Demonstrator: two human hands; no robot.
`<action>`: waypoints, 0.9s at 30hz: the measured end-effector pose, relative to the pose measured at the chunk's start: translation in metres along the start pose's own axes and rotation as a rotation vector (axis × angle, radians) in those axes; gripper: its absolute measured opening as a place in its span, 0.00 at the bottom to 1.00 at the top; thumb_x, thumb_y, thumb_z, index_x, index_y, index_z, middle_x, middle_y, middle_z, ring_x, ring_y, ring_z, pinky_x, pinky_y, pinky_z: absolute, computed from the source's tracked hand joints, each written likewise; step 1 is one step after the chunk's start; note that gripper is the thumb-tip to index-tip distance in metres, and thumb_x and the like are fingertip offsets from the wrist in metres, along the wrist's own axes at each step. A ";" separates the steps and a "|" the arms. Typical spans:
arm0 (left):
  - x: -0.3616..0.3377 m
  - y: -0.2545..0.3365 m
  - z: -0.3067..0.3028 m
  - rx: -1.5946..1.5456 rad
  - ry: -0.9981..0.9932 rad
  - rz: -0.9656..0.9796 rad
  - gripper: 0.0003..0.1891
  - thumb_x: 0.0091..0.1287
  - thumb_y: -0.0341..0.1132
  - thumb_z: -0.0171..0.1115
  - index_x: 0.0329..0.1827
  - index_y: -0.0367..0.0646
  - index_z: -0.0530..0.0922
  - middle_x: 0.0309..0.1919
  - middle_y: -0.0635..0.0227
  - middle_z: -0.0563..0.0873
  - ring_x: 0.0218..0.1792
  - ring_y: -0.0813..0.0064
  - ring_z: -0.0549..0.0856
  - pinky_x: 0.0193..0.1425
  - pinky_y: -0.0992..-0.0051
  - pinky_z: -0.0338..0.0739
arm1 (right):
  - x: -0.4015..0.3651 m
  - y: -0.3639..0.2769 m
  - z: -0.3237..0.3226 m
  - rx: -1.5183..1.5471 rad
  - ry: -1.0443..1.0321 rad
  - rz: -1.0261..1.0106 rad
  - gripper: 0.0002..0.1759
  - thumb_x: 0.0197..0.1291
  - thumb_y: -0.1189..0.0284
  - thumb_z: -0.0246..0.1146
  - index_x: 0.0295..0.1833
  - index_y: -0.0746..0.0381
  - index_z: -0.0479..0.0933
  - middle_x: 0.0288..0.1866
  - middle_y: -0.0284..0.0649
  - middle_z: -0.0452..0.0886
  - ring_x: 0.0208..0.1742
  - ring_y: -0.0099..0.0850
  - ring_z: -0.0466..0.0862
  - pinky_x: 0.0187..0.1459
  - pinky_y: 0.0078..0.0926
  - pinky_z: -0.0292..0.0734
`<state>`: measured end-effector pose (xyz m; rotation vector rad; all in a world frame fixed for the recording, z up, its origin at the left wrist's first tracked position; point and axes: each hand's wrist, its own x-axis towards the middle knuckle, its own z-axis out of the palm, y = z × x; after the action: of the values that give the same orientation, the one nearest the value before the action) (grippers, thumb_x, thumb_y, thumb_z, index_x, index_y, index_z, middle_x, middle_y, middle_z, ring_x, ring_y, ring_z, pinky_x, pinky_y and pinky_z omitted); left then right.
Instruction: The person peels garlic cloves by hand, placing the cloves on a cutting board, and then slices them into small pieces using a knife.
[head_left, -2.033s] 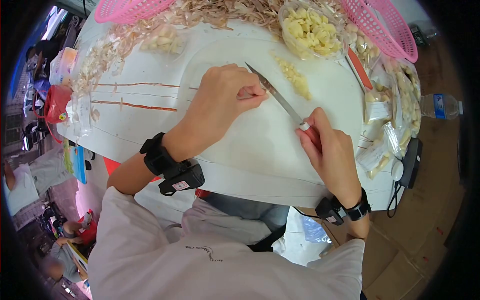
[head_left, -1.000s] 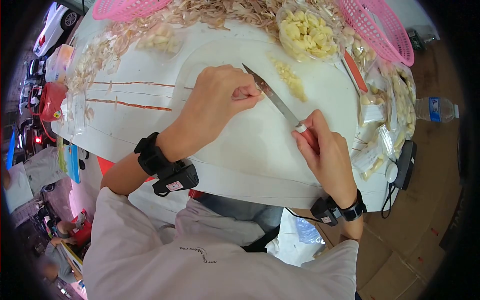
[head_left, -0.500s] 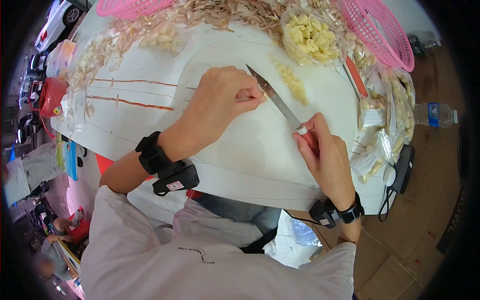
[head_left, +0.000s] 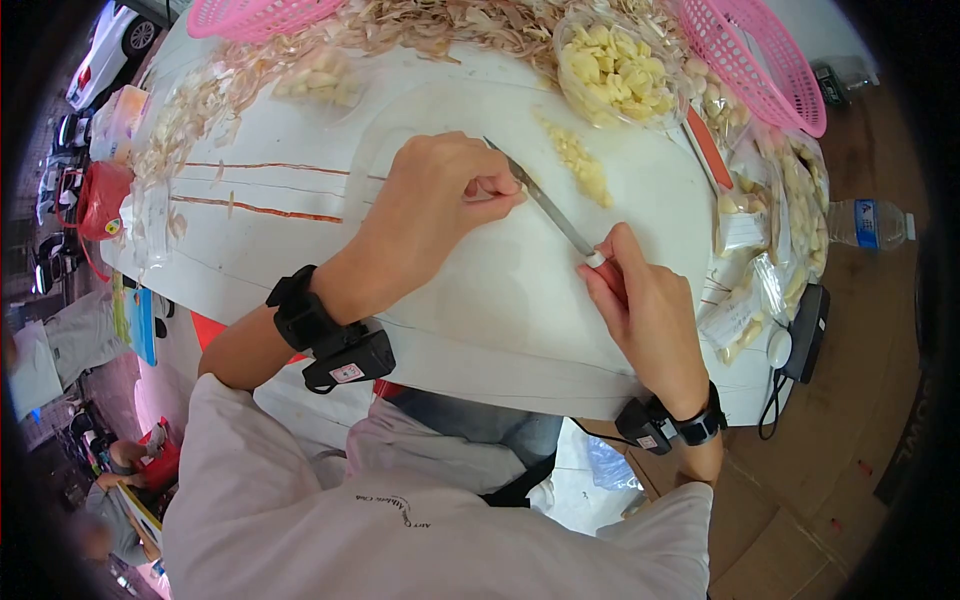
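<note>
head view: i see the right hand [head_left: 645, 315] clenched on the handle of the knife [head_left: 545, 205], its blade slanting over the white board [head_left: 500, 300]. the left hand [head_left: 435, 205] is curled tight against the blade; i can't tell what it pinches. chopped garlic [head_left: 582, 168] lies just beyond.

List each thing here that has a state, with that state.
Left hand: fingers curled shut, pinched beside the blade.
Right hand: closed around the handle.
Thin steel knife with red handle: held, blade slanting toward the left hand.
Clear plastic bowl of peeled garlic: open, full.
Clear plastic water bottle: lying on its side.
</note>
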<state>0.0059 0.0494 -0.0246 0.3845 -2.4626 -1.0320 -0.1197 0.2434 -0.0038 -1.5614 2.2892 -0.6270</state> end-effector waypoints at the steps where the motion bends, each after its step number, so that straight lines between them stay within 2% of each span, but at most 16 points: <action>1: 0.000 0.000 0.000 -0.015 -0.001 0.000 0.07 0.57 0.26 0.73 0.29 0.35 0.82 0.24 0.65 0.82 0.24 0.75 0.78 0.30 0.76 0.74 | -0.001 0.000 -0.001 -0.001 -0.016 0.013 0.12 0.66 0.70 0.63 0.44 0.61 0.66 0.24 0.42 0.81 0.25 0.45 0.82 0.25 0.40 0.74; 10: 0.000 -0.002 0.000 -0.002 0.004 0.007 0.07 0.57 0.27 0.73 0.28 0.35 0.81 0.23 0.65 0.82 0.24 0.75 0.77 0.29 0.76 0.73 | -0.002 0.000 -0.004 0.140 0.011 0.072 0.12 0.66 0.71 0.64 0.45 0.62 0.66 0.24 0.46 0.80 0.27 0.49 0.82 0.27 0.39 0.74; 27: 0.000 -0.003 0.001 -0.004 0.006 0.008 0.07 0.57 0.27 0.73 0.28 0.35 0.82 0.24 0.65 0.82 0.23 0.76 0.78 0.29 0.76 0.74 | -0.001 0.000 -0.004 0.109 -0.006 0.051 0.12 0.66 0.71 0.64 0.45 0.61 0.66 0.23 0.45 0.80 0.25 0.48 0.82 0.26 0.39 0.74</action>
<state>0.0061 0.0480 -0.0275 0.3761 -2.4543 -1.0314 -0.1215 0.2455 -0.0003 -1.4483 2.2427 -0.7205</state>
